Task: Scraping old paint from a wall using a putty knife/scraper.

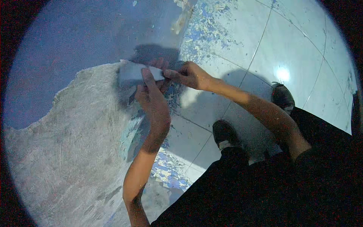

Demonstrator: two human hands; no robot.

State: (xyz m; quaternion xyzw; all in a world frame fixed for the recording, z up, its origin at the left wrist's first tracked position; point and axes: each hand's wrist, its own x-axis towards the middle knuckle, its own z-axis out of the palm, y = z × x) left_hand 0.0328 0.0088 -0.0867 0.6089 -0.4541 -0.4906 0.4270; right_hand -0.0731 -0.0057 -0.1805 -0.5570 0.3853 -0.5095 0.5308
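A wide flat scraper, its pale blade [131, 74] narrowing to the right, is held between my two hands in front of the wall. My left hand [151, 96] grips the blade, with the thumb lying flat on its face. At the narrow end, my right hand [195, 76] is closed around the handle, which my fingers mostly hide. Behind the blade, the wall's blue paint [85, 37] ends in a ragged line above bare grey plaster [71, 136]. Whether the blade touches the wall is hard to tell.
Blue and cream paint flakes [210, 31] litter the pale tiled floor [295, 37] along the wall's foot. More flakes [170, 170] lie nearer me. My two dark shoes [225, 132] stand on the tiles. A bright light reflection [282, 73] shows on the floor.
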